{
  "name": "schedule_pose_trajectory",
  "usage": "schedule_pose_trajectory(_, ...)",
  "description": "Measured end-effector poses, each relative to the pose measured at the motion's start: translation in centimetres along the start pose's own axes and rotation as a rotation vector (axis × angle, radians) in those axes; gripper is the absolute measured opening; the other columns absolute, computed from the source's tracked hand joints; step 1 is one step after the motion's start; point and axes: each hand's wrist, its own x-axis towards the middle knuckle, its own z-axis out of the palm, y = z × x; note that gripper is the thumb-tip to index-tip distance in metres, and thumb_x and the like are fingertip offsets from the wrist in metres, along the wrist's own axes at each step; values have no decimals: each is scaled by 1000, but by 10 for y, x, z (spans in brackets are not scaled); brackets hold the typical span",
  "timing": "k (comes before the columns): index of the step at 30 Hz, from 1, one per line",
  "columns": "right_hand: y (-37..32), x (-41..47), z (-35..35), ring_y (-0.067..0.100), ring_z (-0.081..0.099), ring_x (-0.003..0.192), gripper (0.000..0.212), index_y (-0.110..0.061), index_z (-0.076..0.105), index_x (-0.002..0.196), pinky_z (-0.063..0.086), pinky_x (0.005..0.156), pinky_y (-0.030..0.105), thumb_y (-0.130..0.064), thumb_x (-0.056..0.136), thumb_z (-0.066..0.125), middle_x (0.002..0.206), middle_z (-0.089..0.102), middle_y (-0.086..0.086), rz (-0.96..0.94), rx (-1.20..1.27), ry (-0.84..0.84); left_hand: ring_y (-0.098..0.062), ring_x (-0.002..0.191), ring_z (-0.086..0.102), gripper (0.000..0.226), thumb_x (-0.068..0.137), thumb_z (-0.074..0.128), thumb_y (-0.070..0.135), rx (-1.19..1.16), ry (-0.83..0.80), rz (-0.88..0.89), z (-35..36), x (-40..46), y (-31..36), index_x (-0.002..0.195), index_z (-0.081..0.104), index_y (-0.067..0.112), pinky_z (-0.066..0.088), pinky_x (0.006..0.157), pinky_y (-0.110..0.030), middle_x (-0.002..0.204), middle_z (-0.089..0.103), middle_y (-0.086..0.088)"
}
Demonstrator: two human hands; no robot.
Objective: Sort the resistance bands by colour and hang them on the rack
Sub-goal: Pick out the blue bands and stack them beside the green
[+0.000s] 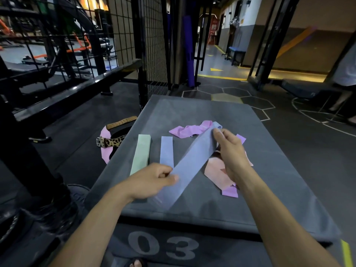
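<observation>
1. I look into a dim gym: dark rubber floor with hexagon lines, and in front of me a grey padded bench (192,110) whose lower block shows the number "03".
2. The thing I work on is a pale blue band (192,162). It is lifted above the bench and stretched on a diagonal, from low left to high right.
3. My left hand (152,180) holds its lower end; the fingers (165,173) are curled and the thumb presses on the band, so this hand is grasping it.
4. My right hand (230,149) pinches the upper end between thumb and fingers, also grasping the same band.
5. On the bench to the left, a green band (140,154) and a second blue band (166,151) lie flat, side by side, near but not touching.
6. Behind the held band lies a crumpled pink band (189,130).
7. Under my right hand I see a salmon band (215,174), with a purple band (230,191) coming out below it.
8. On the floor left of the bench lie a leopard-print belt (111,141) and a tan belt (121,121).
9. Further left stands a black metal rack (77,87), with a wire mesh panel (154,45) behind the bench.
</observation>
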Motion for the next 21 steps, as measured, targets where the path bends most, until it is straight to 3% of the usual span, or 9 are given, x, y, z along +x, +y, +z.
schedule_pose_trajectory(2, -14, -3, 5, 12, 53, 68, 28, -11, 64, 80, 44, 61, 27, -27, 102, 55, 74, 58, -3, -181, -82, 2, -7, 54, 24, 44, 101, 60, 27, 7, -66, -34, 3, 2, -6, 67, 32, 21, 22, 51, -24, 60, 26, 10)
schedule_pose_trajectory(4, -29, -6, 10, 5, 47, 63, 26, -11, 63, 80, 40, 59, 21, -23, 102, 55, 67, 54, -12, -339, -153, -12, -6, 56, 41, 31, 101, 60, 27, 10, -117, -89, 4, 4, -9, 73, 52, 16, 40, 57, -22, 61, 45, 10)
schedule_pose_trajectory(5, -36, -7, 12, 4, 47, 63, 25, -10, 64, 81, 40, 60, 20, -21, 102, 56, 67, 54, -14, -408, -174, -28, -7, 64, 53, 21, 101, 60, 27, 6, -142, -112, 4, 4, -11, 84, 61, 13, 50, 66, -25, 70, 57, 6)
schedule_pose_trajectory(7, -46, -9, 15, 5, 51, 67, 21, -8, 67, 86, 44, 63, 23, -18, 102, 58, 71, 58, -12, -509, -200, -80, -8, 80, 66, 16, 100, 61, 27, 31, -171, -126, 4, 4, -14, 106, 67, 12, 55, 77, -27, 96, 72, -2)
schedule_pose_trajectory(9, -51, -11, 19, 5, 53, 68, 18, -5, 70, 90, 44, 63, 24, -17, 101, 60, 73, 61, -10, -555, -210, -139, -7, 90, 68, 23, 96, 67, 32, 68, -125, -90, 1, 6, -15, 117, 66, 22, 53, 76, -20, 111, 72, 3)
schedule_pose_trajectory(12, -56, -15, 25, 1, 56, 66, 12, -9, 71, 90, 44, 60, 20, -15, 98, 64, 72, 64, -13, -568, -215, -201, -8, 105, 68, 37, 90, 74, 33, -45, 53, 15, -3, 9, -11, 124, 62, 27, 54, 95, -33, 118, 69, 9)
schedule_pose_trajectory(15, -61, -19, 28, 0, 58, 66, 9, -18, 70, 90, 45, 59, 17, -17, 97, 65, 71, 65, -16, -573, -215, -219, -15, 108, 68, 34, 89, 72, 36, -108, 128, 134, -5, 10, -3, 121, 66, 24, 52, 100, -41, 118, 70, 5)
schedule_pose_trajectory(18, -65, -21, 29, 2, 59, 68, 9, -22, 69, 90, 46, 59, 18, -18, 97, 66, 72, 66, -17, -600, -227, -205, -22, 99, 69, 12, 97, 67, 24, -63, 107, 196, -2, 9, 4, 106, 71, 18, 53, 95, -43, 103, 73, 2)
schedule_pose_trajectory(21, -67, -22, 30, 2, 60, 67, 10, -22, 68, 88, 47, 58, 20, -17, 96, 66, 72, 65, -17, -621, -222, -184, -18, 86, 67, 11, 99, 63, 25, 9, 93, 198, 1, 9, 6, 91, 71, 23, 52, 83, -34, 86, 71, 7)
